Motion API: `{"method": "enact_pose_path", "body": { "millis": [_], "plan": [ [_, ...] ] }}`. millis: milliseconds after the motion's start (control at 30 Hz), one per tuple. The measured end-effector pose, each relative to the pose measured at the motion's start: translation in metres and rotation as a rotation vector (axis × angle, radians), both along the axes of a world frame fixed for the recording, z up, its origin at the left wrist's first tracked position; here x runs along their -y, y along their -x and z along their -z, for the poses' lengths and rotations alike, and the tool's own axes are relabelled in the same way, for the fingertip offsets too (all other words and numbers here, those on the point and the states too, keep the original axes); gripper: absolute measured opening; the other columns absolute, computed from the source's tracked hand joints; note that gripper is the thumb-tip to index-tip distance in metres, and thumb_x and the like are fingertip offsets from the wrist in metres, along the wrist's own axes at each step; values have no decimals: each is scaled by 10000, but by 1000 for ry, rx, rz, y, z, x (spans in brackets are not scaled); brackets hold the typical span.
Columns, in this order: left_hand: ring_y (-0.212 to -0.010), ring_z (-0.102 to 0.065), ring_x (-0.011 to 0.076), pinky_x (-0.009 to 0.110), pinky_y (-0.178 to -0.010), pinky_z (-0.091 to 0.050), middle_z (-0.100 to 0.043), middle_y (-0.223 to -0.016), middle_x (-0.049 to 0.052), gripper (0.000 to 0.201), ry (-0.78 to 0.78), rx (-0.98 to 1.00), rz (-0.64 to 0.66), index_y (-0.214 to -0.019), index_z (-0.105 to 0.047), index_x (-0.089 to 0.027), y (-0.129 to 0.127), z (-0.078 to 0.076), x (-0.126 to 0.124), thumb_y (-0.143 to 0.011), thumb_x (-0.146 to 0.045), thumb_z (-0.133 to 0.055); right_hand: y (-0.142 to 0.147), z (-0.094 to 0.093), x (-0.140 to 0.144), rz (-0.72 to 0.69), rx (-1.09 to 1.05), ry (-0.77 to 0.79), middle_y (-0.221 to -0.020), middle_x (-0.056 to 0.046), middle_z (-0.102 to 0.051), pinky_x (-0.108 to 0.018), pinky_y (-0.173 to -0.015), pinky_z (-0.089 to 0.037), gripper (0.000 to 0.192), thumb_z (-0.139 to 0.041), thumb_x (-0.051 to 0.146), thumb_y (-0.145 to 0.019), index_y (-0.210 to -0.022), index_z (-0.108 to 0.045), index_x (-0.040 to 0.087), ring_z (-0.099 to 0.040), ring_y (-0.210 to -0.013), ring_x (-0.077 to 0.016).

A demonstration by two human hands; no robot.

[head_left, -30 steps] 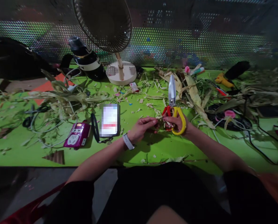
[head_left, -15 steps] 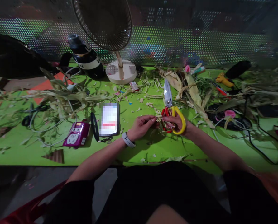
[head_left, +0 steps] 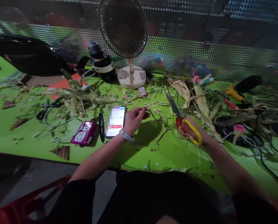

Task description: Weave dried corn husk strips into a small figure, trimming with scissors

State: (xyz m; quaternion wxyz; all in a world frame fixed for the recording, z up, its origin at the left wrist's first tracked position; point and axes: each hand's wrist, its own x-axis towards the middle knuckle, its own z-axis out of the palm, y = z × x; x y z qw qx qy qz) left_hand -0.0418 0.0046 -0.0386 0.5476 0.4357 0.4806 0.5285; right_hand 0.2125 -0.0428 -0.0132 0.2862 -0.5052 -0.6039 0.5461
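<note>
My right hand (head_left: 189, 129) holds a pair of scissors (head_left: 175, 107) with one red and one yellow handle, its blades pointing up and away from me. My left hand (head_left: 135, 118), with a pale band on the wrist, hovers just right of the phone (head_left: 115, 123). Its thumb and fingers are pinched together; what lies in them, if anything, I cannot make out. Between the two hands a short braided strip of dried husk (head_left: 161, 115) rests on the green table. Nearer to me lies a frayed strip of husk (head_left: 161, 137).
Behind stand a fan (head_left: 131, 77) and a dark bottle (head_left: 103, 63). Dried husks (head_left: 202, 96) are heaped at right, more husks (head_left: 78, 98) at left. A purple power socket (head_left: 85, 132) with a white cable sits left of the phone. Scraps litter the green table (head_left: 139, 155).
My hands, together at the braided husk before, have moved apart, the right one keeping the scissors. The braid now lies free on the table. The view has shifted somewhat left.
</note>
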Motion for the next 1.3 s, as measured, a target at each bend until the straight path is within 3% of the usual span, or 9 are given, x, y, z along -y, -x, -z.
{"method": "enact_pose_path", "body": {
  "millis": [133, 267, 767, 933, 1033, 1167, 1300],
  "plan": [
    [-624, -702, 174, 326, -686, -597, -711, -642, 52, 398, -80, -12, -79, -775, -653, -122, 2, -4, -1, -688, -506, -714, 10, 6, 5, -70, 204, -108, -651, 38, -478, -255, -475, -368, 363, -624, 504, -771, -828, -398, 226, -438, -522, -108],
    [-629, -704, 170, 316, -675, -604, -720, -656, 40, 382, -120, 8, -56, -783, -658, -139, -1, -7, 5, -695, -507, -709, 13, 10, 3, -144, 384, -218, -700, 22, -527, -268, -526, -374, 302, -564, 469, -813, -834, -382, 229, -476, -568, -129],
    [-646, -707, 175, 311, -675, -591, -727, -679, 62, 374, -108, 15, 85, -816, -665, -124, -9, -8, 20, -714, -481, -704, 21, 14, 6, -80, 407, -249, -601, 54, -477, -247, -475, -313, 308, -574, 464, -809, -788, -362, 241, -426, -490, -114],
    [-660, -699, 156, 295, -676, -585, -724, -692, 51, 358, -105, 15, 98, -825, -663, -130, -9, -7, 19, -728, -473, -693, 19, 30, 4, 72, 284, -282, -612, 34, -505, -250, -452, -348, 333, -575, 506, -810, -746, -387, 239, -470, -507, -124],
    [-698, -696, 154, 293, -700, -578, -723, -732, 51, 353, -104, 22, 146, -839, -657, -135, -8, -3, 18, -724, -465, -698, 15, 36, 2, 190, 159, -212, -620, 39, -509, -251, -428, -378, 323, -574, 523, -810, -791, -413, 244, -475, -489, -123],
    [-741, -674, 136, 281, -735, -565, -714, -817, 44, 311, -67, 32, 258, -813, -635, -146, -10, 2, 18, -692, -412, -740, 20, 26, 5, 234, -10, -6, -716, 30, -581, -244, -400, -412, 405, -701, 496, -709, -862, -415, 253, -523, -510, -126],
    [-700, -654, 118, 266, -708, -549, -690, -761, 9, 369, 89, 191, 333, -806, -570, -159, -17, 5, 22, -636, -409, -782, 38, 16, 12, 226, -142, 55, -829, 2, -635, -216, -420, -424, 504, -784, 430, -633, -876, -382, 249, -575, -599, -125]
  ]
}}
